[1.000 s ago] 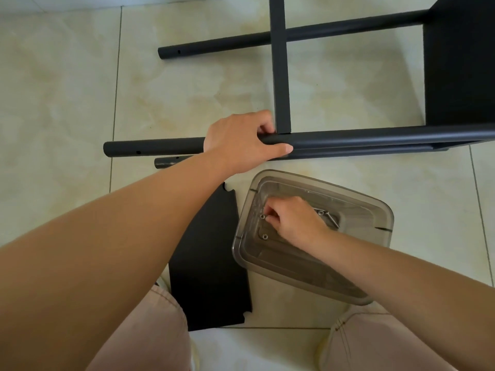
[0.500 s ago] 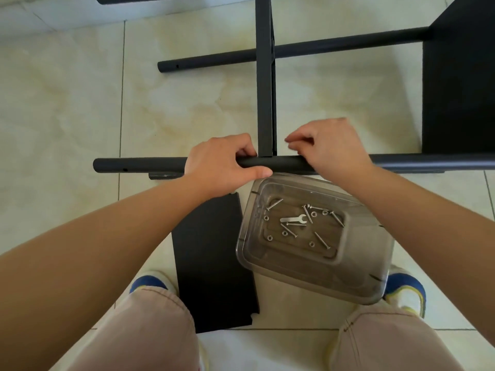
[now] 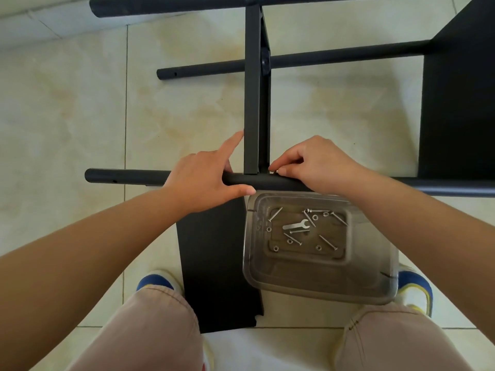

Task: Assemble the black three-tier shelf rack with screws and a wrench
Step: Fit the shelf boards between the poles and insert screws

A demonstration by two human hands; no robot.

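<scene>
Matte black round tubes and flat shelf panels form the rack (image 3: pixel 251 103), lying on glossy beige floor tiles (image 3: pixel 67 116). Left hand (image 3: pixel 203 180) grips the near tube (image 3: pixel 128 177); right hand (image 3: pixel 313 164) pinches a small silvery piece, apparently a screw, at the joint. Clear plastic tray (image 3: pixel 321 287) holds screws, nuts and wrench (image 3: pixel 296 224).

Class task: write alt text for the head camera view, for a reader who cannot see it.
A person's left hand grips a black tube of a shelf rack while the right hand pinches a small screw at its joint with a crossbar. A clear tray on the tiled floor holds screws and a wrench.
</scene>
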